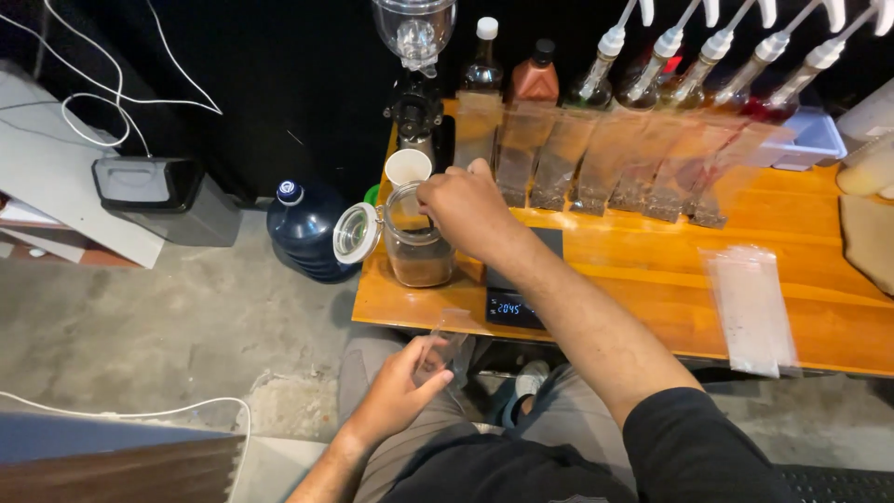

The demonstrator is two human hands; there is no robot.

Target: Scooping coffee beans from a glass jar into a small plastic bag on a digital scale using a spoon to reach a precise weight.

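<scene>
The right hand [468,212] reached into the open glass jar [417,244] on the worktop [633,279]; its grip was hidden. Below and nearer the body, the left hand [396,391] pinched a clear bag [447,346], upright.

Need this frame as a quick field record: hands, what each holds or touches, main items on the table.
left hand: holds a small clear pouch near the table edge
right hand: reaching into the open glass jar
jar: brown contents low inside, hinged lid swung open to the side
scale: dark, display lit, partly under the forearm
filled pouches: row standing along the back
empty pouches: lying flat on the wooden table
</scene>
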